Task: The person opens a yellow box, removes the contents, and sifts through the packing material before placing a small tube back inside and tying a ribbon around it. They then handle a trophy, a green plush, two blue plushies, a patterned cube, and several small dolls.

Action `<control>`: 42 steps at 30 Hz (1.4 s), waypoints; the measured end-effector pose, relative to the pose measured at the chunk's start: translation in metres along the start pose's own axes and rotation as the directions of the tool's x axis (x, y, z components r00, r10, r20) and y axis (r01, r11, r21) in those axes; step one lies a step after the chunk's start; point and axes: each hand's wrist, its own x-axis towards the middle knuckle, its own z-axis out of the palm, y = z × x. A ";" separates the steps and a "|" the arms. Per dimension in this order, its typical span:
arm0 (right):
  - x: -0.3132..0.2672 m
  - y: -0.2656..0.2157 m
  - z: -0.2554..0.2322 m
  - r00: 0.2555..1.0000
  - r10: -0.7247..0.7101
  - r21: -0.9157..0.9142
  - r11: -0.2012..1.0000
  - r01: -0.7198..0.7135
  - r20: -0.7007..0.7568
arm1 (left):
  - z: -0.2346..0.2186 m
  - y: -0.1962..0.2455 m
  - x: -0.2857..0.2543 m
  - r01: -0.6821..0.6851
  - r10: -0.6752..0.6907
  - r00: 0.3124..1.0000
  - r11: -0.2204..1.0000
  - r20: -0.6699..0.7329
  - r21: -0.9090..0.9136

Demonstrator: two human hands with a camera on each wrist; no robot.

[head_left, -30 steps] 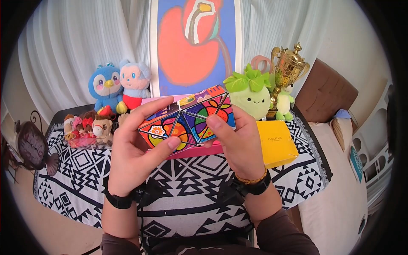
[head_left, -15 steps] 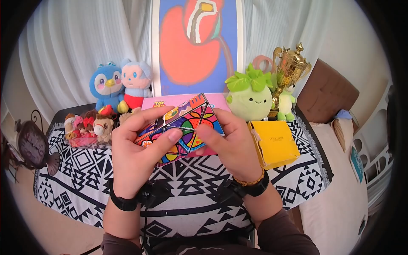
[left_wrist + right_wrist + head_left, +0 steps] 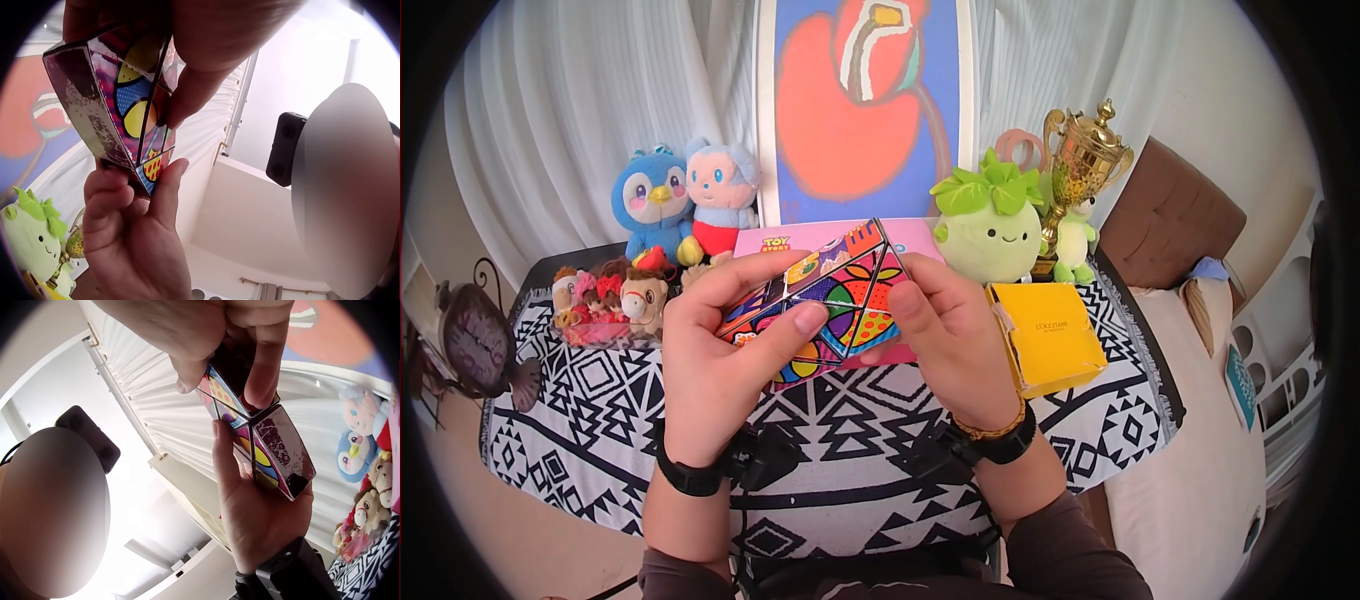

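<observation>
Between both hands, above the table, is a folding puzzle cube (image 3: pixel 864 284) with bright fruit and pattern pictures on its triangular faces. My left hand (image 3: pixel 718 372) grips its left part, thumb lying across the front face and fingers behind the top edge. With thumb and fingers, my right hand (image 3: pixel 962 362) pinches the right end. The left wrist view shows a worn, silvery end face of the puzzle cube (image 3: pixel 78 94) and the right thumb at its lower corner. From the right wrist, the puzzle cube (image 3: pixel 281 447) shows a seam between blocks.
Behind the hands lies a pink box (image 3: pixel 765 240) on a black-and-white patterned cloth (image 3: pixel 860 500). A yellow box (image 3: pixel 1050 335) stands at right, near a green plush (image 3: pixel 990 240) and a gold trophy (image 3: pixel 1088 160). Blue plush toys (image 3: pixel 650 200) and small dolls (image 3: pixel 605 300) sit at left.
The puzzle cube has shifted left and tilted, so its right end now angles away. The right thumb has moved off the front face toward the right edge. Both hands still hold it.
</observation>
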 end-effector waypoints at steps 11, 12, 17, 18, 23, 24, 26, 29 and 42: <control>0.000 -0.001 0.000 1.000 0.007 -0.008 1.000 -0.007 -0.010 | 0.002 -0.001 0.000 -0.032 0.032 0.999 0.999 0.003 0.019; 0.000 -0.001 0.000 1.000 0.007 -0.008 1.000 -0.007 -0.011 | 0.002 -0.001 0.000 -0.032 0.032 0.999 0.999 0.004 0.019; 0.000 -0.001 -0.001 1.000 0.006 -0.022 1.000 -0.006 -0.015 | 0.003 0.001 0.000 -0.036 0.036 0.999 0.999 0.002 0.032; 0.000 -0.001 0.000 1.000 0.006 -0.022 1.000 -0.006 -0.015 | 0.003 0.001 0.000 -0.036 0.036 0.999 0.999 0.002 0.032; 0.000 -0.003 0.001 1.000 0.017 0.010 1.000 -0.017 -0.016 | 0.003 -0.001 0.000 -0.078 0.078 0.997 0.994 -0.002 0.075; 0.000 -0.003 0.000 1.000 0.018 0.011 1.000 -0.018 -0.016 | 0.003 -0.002 0.000 -0.077 0.078 0.997 0.994 -0.003 0.076; 0.000 -0.003 0.000 0.999 0.049 0.045 0.998 -0.048 -0.019 | 0.003 -0.002 0.000 -0.096 0.097 0.995 0.989 -0.004 0.116; 0.002 0.000 -0.001 0.998 0.053 0.040 0.998 -0.053 -0.020 | 0.003 -0.004 0.000 -0.117 0.119 0.993 0.983 -0.007 0.144; 0.004 -0.005 0.000 0.987 0.090 -0.058 0.993 -0.099 -0.132 | -0.005 -0.005 0.004 0.019 0.031 0.978 0.972 0.207 -0.235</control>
